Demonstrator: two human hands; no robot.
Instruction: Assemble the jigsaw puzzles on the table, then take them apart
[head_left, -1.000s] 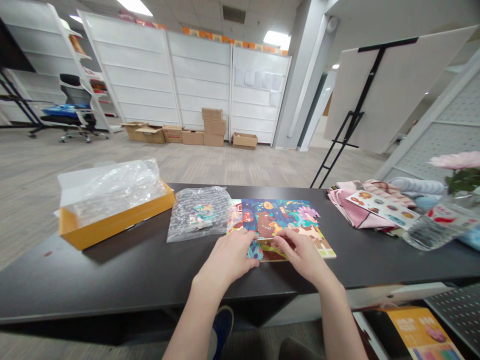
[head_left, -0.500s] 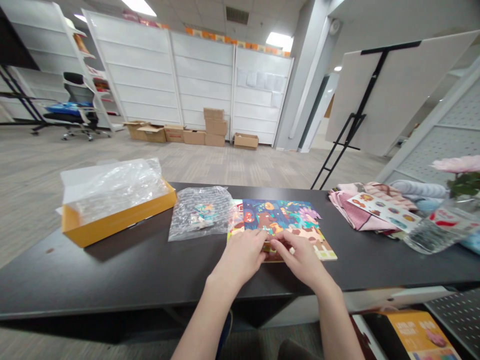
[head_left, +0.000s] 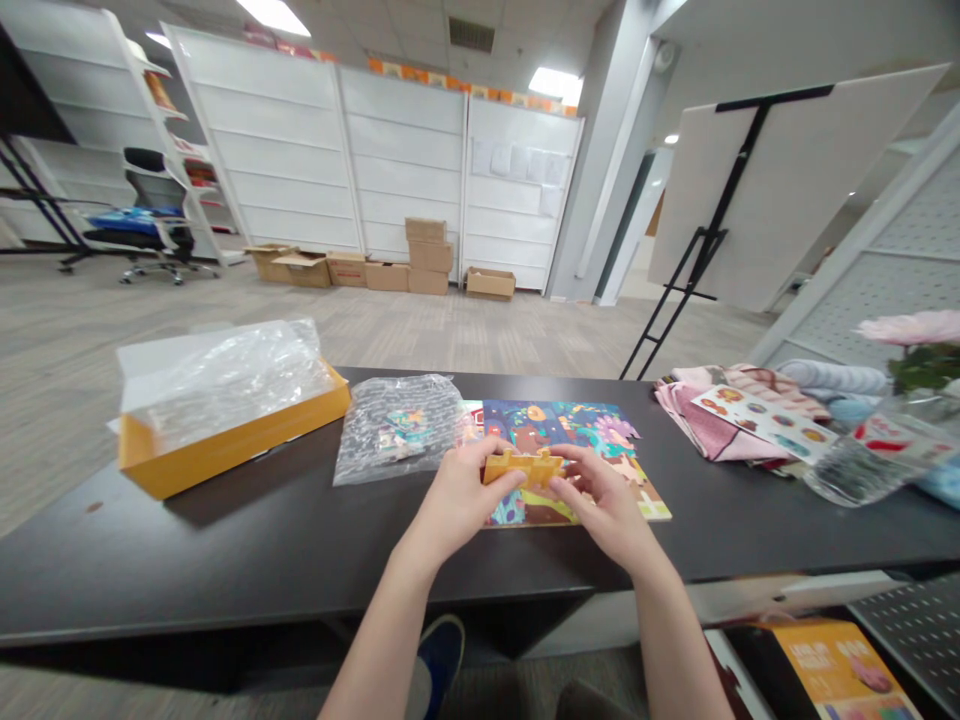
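Observation:
Yellow puzzle pieces (head_left: 534,468), seemingly joined in a short strip with knobs along the top, are tilted up above the jigsaw puzzle. My left hand (head_left: 466,487) is closed on their left end, thumb in front. The right end is pinched by my right hand (head_left: 601,495). Below lies the colourful jigsaw puzzle (head_left: 559,412) with a bear and other animals; my hands hide part of it. Under its left edge a bright picture sheet (head_left: 472,408) shows. A clear bubble-wrap bag (head_left: 367,425) with small colourful pieces inside lies to the left.
An open yellow box (head_left: 240,445) with clear plastic wrap stands at the left of the dark table (head_left: 262,560). To the right lie pink cloths (head_left: 686,420), a sticker sheet (head_left: 765,424) and a plastic bottle (head_left: 862,455) holding a pink flower. An orange box (head_left: 832,665) sits below the table edge.
Both hands have risen from the puzzle's lower part, lifting the yellow pieces and tilting them up. More of the puzzle's lower area now shows beneath them.

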